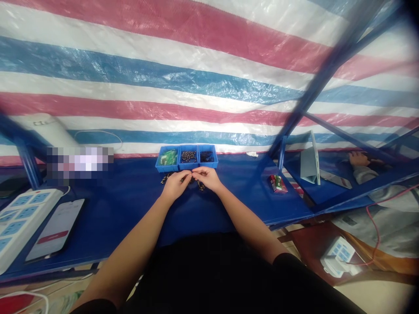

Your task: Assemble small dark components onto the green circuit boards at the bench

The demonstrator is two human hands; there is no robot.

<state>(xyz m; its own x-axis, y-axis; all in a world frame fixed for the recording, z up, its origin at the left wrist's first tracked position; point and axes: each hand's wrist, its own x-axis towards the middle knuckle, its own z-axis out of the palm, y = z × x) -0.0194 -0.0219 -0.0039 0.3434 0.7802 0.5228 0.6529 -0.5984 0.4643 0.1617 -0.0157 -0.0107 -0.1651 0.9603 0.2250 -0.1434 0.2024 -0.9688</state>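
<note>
My left hand (176,185) and my right hand (207,178) meet fingertip to fingertip over the blue table (131,196), both pinched around something small and dark that I cannot make out. A few small dark parts (165,178) lie on the table beside the hands. Just behind the hands stand three small blue bins: the left bin (167,158) holds green pieces, the middle bin (188,157) and the right bin (207,156) hold small dark parts.
A white power strip (18,220) and a phone (56,229) lie at the left. A small red and green pack (277,183) sits to the right. A tablet (310,159) stands on the adjoining table, where another person's hand (358,158) rests. A striped tarp hangs behind.
</note>
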